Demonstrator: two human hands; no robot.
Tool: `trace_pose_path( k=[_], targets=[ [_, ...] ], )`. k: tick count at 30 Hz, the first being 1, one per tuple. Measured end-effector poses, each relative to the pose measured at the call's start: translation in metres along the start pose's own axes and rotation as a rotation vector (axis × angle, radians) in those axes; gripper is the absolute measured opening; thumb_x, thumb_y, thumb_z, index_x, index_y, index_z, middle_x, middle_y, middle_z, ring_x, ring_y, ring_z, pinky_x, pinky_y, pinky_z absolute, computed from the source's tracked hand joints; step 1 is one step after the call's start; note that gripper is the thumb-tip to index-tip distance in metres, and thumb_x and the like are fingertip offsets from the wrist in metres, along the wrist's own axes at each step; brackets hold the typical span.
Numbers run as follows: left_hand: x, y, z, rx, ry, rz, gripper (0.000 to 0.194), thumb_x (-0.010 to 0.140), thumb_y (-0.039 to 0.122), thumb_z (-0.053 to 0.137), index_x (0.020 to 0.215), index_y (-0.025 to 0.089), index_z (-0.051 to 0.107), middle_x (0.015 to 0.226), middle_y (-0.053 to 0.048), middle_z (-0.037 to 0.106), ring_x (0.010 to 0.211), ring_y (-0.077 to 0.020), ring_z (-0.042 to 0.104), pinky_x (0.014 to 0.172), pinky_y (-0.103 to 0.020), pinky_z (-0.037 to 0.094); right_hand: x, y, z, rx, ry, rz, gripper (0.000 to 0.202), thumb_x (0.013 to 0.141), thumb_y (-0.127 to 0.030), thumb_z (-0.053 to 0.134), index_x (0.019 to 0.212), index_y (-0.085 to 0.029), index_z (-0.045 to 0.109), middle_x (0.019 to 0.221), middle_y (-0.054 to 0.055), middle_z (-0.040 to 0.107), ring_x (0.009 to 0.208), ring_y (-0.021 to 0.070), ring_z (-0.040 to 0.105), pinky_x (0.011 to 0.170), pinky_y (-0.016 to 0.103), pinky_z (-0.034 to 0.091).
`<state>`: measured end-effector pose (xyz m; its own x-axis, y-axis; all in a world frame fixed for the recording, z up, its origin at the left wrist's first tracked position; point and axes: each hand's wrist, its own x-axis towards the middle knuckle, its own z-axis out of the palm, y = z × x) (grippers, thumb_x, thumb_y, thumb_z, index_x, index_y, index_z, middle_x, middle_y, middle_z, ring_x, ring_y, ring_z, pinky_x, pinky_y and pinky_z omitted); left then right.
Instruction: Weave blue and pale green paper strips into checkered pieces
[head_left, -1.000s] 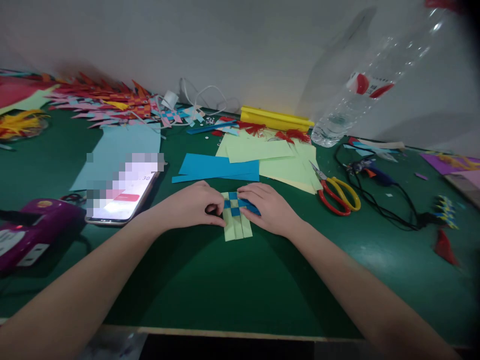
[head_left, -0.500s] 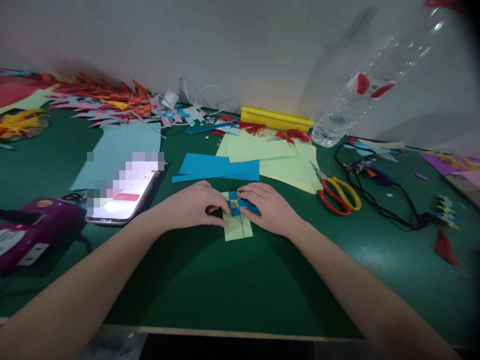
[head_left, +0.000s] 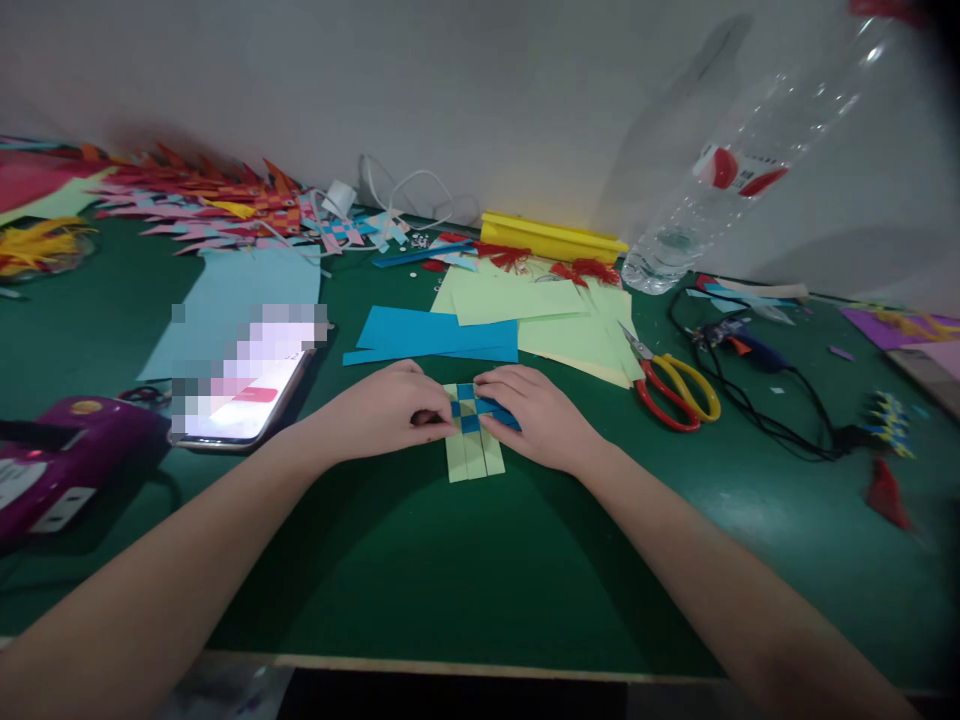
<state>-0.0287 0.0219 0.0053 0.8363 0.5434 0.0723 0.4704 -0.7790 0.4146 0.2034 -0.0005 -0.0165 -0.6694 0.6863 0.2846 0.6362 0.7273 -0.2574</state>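
A small woven piece of blue and pale green paper strips (head_left: pixel 471 458) lies flat on the green table (head_left: pixel 450 580), its green ends pointing toward me. At its left edge, my left hand (head_left: pixel 397 410) pinches the weave between thumb and fingertips. My right hand (head_left: pixel 536 415) is closed at the right side, its fingers over the blue strips. Part of the blue strips is hidden beneath the right fingers.
Behind the hands lie blue paper (head_left: pixel 420 332) and pale green sheets (head_left: pixel 577 335). Scissors (head_left: pixel 675 392) and a black cable (head_left: pixel 806 435) are on the right. A lit phone (head_left: pixel 259 390) and a purple device (head_left: pixel 64 460) sit left. A plastic bottle (head_left: pixel 739 170) stands behind.
My left thumb and fingertips have come closer together at the weave's left edge. My right hand has barely moved.
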Motion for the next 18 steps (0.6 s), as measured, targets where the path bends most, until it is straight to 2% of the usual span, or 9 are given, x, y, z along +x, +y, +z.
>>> trace_pose_path(
  k=[3,6,10,14,18],
  targets=[
    [0.0,-0.001,0.001,0.077,0.058,-0.047,0.033,0.091,0.036,0.048,0.065,0.017,0.052,0.058,0.003,0.051,0.057,-0.0119,0.047,0.074,-0.031,0.036,0.0,-0.001,0.0,-0.02,0.048,-0.004,0.032,0.091,-0.033,0.046,0.116,-0.015,0.055,0.123,0.01,0.059,0.117,0.0232,0.05,0.102,0.042,0.039],
    [0.0,-0.002,0.002,0.154,0.149,-0.13,0.029,0.093,0.036,0.044,0.074,0.018,0.056,0.069,0.001,0.058,0.065,-0.0149,0.051,0.071,-0.031,0.035,-0.001,-0.001,0.0,-0.051,0.147,-0.023,0.028,0.091,-0.031,0.047,0.111,-0.015,0.058,0.121,0.01,0.06,0.114,0.0225,0.052,0.102,0.041,0.037],
    [0.0,-0.005,0.005,0.221,0.223,-0.218,0.027,0.092,0.042,0.046,0.092,0.019,0.06,0.081,-0.002,0.061,0.074,-0.0176,0.055,0.071,-0.031,0.037,-0.001,0.0,0.0,-0.082,0.24,-0.092,0.017,0.09,-0.026,0.049,0.095,-0.018,0.063,0.095,0.005,0.068,0.093,0.0183,0.057,0.091,0.037,0.042],
    [0.0,-0.007,0.009,0.234,0.235,-0.195,0.031,0.09,0.045,0.049,0.106,0.021,0.059,0.102,-0.005,0.061,0.095,-0.0223,0.056,0.08,-0.035,0.037,-0.002,-0.002,0.001,-0.112,0.26,-0.137,0.015,0.089,-0.024,0.051,0.088,-0.019,0.065,0.086,0.002,0.068,0.086,0.0166,0.057,0.088,0.035,0.042],
    [0.002,-0.007,0.013,0.217,0.248,-0.214,0.028,0.093,0.038,0.042,0.109,0.022,0.059,0.109,-0.006,0.059,0.103,-0.0235,0.052,0.084,-0.037,0.036,-0.001,-0.006,0.002,-0.136,0.24,-0.13,0.016,0.09,-0.025,0.051,0.088,-0.02,0.066,0.091,0.002,0.069,0.093,0.0167,0.057,0.097,0.038,0.038]
  ],
)
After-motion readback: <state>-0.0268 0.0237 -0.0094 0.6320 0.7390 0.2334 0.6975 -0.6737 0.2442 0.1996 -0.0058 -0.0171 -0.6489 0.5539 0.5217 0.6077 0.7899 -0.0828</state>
